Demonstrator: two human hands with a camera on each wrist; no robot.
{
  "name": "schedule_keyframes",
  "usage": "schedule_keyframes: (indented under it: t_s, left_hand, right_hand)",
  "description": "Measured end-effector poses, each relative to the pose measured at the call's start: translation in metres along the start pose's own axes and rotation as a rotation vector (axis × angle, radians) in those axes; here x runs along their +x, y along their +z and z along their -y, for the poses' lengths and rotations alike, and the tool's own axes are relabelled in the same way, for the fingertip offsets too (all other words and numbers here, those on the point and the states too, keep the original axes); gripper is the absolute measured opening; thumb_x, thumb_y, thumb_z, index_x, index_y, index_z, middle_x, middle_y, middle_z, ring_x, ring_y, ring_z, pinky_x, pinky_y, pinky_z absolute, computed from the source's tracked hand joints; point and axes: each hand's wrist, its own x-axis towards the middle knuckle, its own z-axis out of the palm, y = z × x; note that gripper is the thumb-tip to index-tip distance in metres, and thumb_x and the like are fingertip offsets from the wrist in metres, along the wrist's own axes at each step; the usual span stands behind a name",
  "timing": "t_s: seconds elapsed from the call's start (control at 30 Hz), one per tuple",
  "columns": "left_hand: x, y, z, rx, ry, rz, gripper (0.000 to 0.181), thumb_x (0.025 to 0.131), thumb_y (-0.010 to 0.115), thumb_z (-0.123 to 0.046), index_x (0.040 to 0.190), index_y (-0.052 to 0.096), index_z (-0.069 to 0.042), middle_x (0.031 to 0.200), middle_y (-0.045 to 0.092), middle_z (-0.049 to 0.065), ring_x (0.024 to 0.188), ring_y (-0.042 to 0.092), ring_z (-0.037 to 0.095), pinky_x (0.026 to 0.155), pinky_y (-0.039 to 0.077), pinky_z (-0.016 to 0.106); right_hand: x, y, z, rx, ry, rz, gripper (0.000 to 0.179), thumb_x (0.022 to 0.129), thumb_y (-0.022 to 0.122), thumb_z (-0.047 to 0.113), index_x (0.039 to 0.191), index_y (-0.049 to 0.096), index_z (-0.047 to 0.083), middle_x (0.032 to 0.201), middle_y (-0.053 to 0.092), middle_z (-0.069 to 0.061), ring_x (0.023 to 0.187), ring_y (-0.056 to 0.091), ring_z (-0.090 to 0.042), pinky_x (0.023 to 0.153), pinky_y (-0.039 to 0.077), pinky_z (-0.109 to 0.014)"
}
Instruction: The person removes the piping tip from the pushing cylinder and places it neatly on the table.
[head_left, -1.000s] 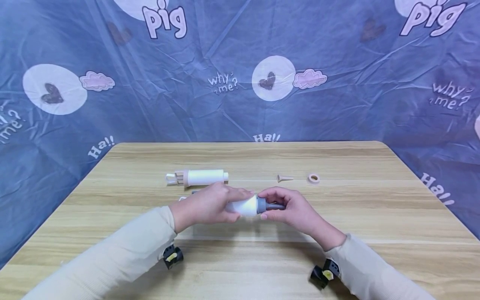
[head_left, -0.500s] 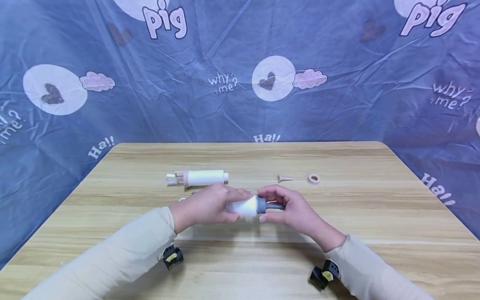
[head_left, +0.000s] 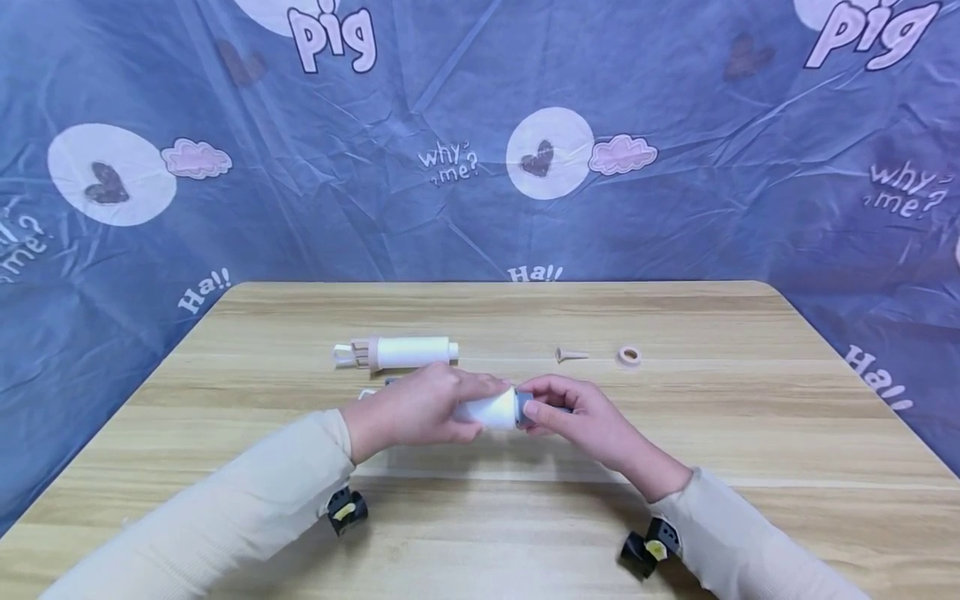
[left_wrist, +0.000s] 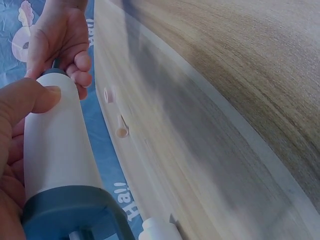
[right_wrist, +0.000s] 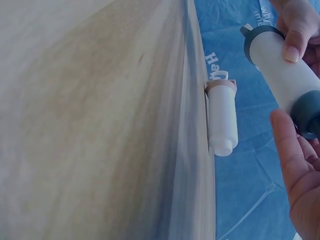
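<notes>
A white tube with grey ends, much like an icing syringe (head_left: 491, 412), lies sideways over the middle of the table. Around its barrel my left hand (head_left: 420, 406) keeps a grip, thumb along the white side. A grey collar (left_wrist: 65, 202) with a side arm shows at the near end in the left wrist view. At the other end, my right hand (head_left: 588, 417) holds the grey nozzle cap (right_wrist: 306, 111) between thumb and fingers. The slim nozzle beyond the cap is mostly hidden by that hand.
Behind my left hand lies a second white tube (head_left: 412, 353) with a pinkish-beige frame and a white handle. A small beige nozzle (head_left: 572, 355) and a beige ring (head_left: 629, 357) lie farther right on the wooden table (head_left: 480, 533). Blue printed cloth (head_left: 375, 217) hangs behind.
My right thumb has come up from below the cap onto its front, and the fingers have closed in on it. The left hand and tube stay in place.
</notes>
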Motion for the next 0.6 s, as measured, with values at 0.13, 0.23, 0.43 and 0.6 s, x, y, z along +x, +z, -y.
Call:
schedule_keyframes:
  t_s: [0.13, 0.23, 0.43, 0.6]
  left_hand:
    - [0.0006, 0.0000, 0.0003, -0.003, 0.010, -0.010, 0.050, 0.077, 0.072, -0.014, 0.124, 0.058, -0.001, 0.121, 0.061, 0.013, 0.105, 0.062, 0.024, 0.084, 0.052, 0.027]
    - [0.0009, -0.0002, 0.0007, -0.005, 0.011, -0.011, 0.051, 0.077, 0.072, -0.014, 0.124, 0.058, -0.001, 0.121, 0.061, 0.013, 0.105, 0.062, 0.024, 0.084, 0.051, 0.027]
    - [0.0008, 0.0001, 0.0017, -0.008, 0.004, -0.004, 0.051, 0.078, 0.072, -0.016, 0.125, 0.057, -0.002, 0.123, 0.060, 0.013, 0.106, 0.062, 0.024, 0.085, 0.051, 0.027]
    - [-0.0001, 0.0002, 0.0024, -0.010, 0.007, -0.014, 0.051, 0.078, 0.072, -0.016, 0.124, 0.057, -0.002, 0.122, 0.060, 0.012, 0.106, 0.062, 0.024, 0.084, 0.051, 0.027]
  right_hand:
    - [0.0004, -0.0002, -0.0002, -0.018, -0.009, -0.007, 0.036, 0.090, 0.059, 0.013, 0.116, 0.053, -0.011, 0.096, 0.064, -0.018, 0.082, 0.064, -0.014, 0.075, 0.055, -0.032]
    - [0.0002, -0.0001, 0.0005, -0.044, -0.015, -0.024, 0.036, 0.087, 0.062, 0.013, 0.115, 0.055, -0.009, 0.096, 0.065, -0.016, 0.082, 0.064, -0.013, 0.074, 0.055, -0.030]
    - [0.0002, 0.0001, 0.0012, -0.105, -0.023, -0.066, 0.036, 0.083, 0.068, 0.011, 0.113, 0.058, -0.006, 0.099, 0.065, -0.017, 0.088, 0.062, -0.014, 0.076, 0.053, -0.025]
    - [0.0011, 0.0010, 0.0008, -0.122, -0.042, -0.086, 0.037, 0.079, 0.071, 0.008, 0.111, 0.059, -0.005, 0.098, 0.065, -0.017, 0.087, 0.062, -0.014, 0.075, 0.053, -0.025]
